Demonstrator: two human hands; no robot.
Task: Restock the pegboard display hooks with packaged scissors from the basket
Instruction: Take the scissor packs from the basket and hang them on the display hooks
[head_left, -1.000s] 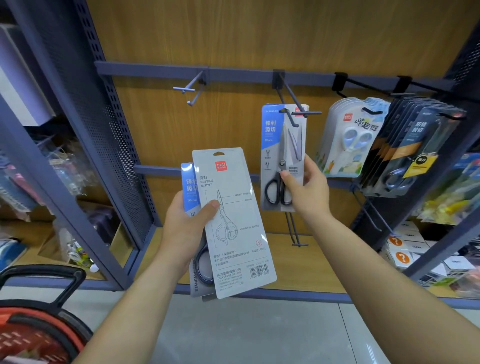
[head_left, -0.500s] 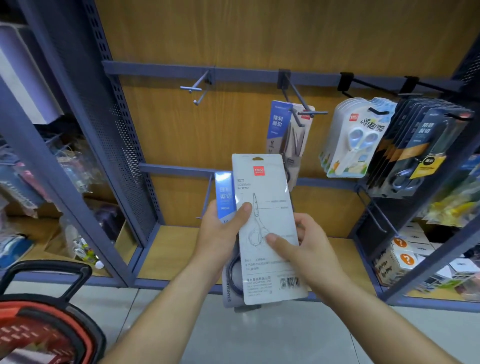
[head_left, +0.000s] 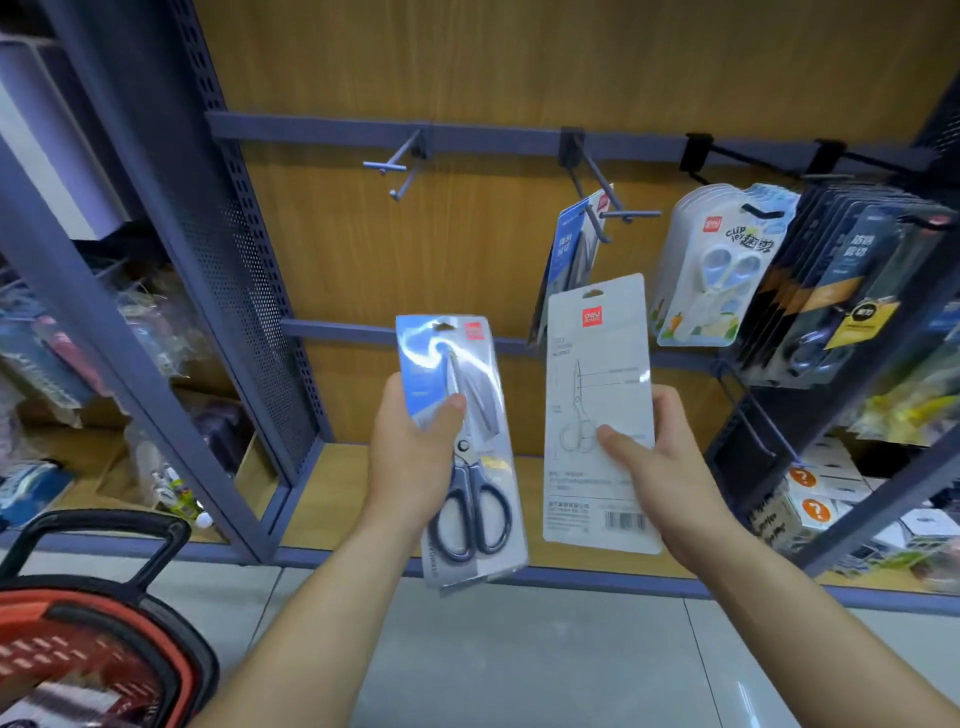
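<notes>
Packaged scissors are split between both hands in the middle of the frame, in front of the wooden display panel (head_left: 467, 62). The left hand (head_left: 410, 457) grips a blister pack of black-handled scissors (head_left: 478, 493) by its left edge. Its thumb is pressed across the front, and the clear printed side faces the camera. This pack tilts slightly, its top leaning toward the left of the frame.

The right hand (head_left: 660, 467) holds a second pack (head_left: 597, 374) just to the right, thumb laid on the white backing card. That card shows a line drawing of scissors, a red logo at the top and a barcode near the bottom. The two packs are apart, with a narrow gap between them.

Above the second pack, one blue-and-white scissors pack (head_left: 569, 249) hangs on the middle hook (head_left: 608, 197) of the upper rail (head_left: 311, 127), turned almost edge-on. Another double-prong hook (head_left: 400, 166) juts from the same rail toward the upper left.

At the right of the frame hang a row of white packs of blue-handled children's scissors (head_left: 717, 270) and, beyond them, a row of dark packs (head_left: 841, 291). A red shopping basket (head_left: 67, 610) with a black handle fills the lower left corner.
</notes>
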